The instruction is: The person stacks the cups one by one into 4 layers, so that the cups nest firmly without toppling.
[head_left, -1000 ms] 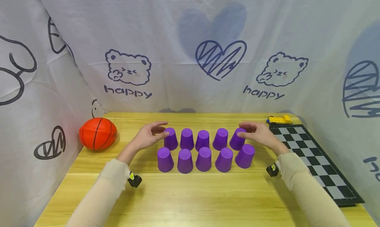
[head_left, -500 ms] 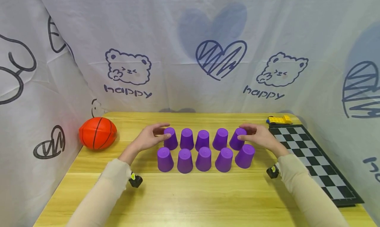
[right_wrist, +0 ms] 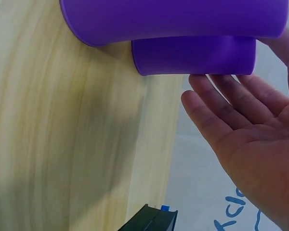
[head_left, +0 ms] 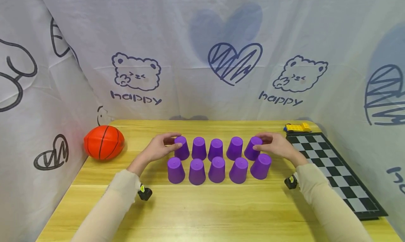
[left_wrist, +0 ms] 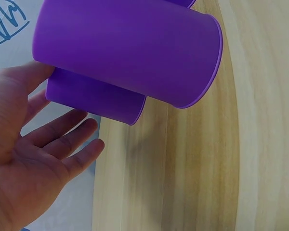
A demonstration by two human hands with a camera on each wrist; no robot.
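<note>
Several purple cups stand upside down in two rows on the wooden table. At the left end of the back row, my left hand (head_left: pixel 159 147) pinches a purple cup (head_left: pixel 183 151), thumb at its near side and index finger behind. My right hand (head_left: pixel 276 144) holds the cup (head_left: pixel 252 153) at the right end likewise, thumb in front and fingers behind. Both held cups rest on the table. In the left wrist view, a front-row cup (left_wrist: pixel 130 45) partly covers the held cup (left_wrist: pixel 94 98). The right wrist view has a front cup (right_wrist: pixel 178 19) overlapping the other held cup (right_wrist: pixel 197 57).
An orange-red ball with black lines (head_left: pixel 104 143) sits at the table's left edge. To the right lies a black-and-white checkered board (head_left: pixel 332 168), with a yellow toy piece (head_left: pixel 298 127) behind it. A printed white cloth (head_left: pixel 186 77) hangs around the table.
Both hands have shifted slightly, the left a little to the right and closer round its cup. The right thumb has settled lower on its cup. The cups stay in place.
</note>
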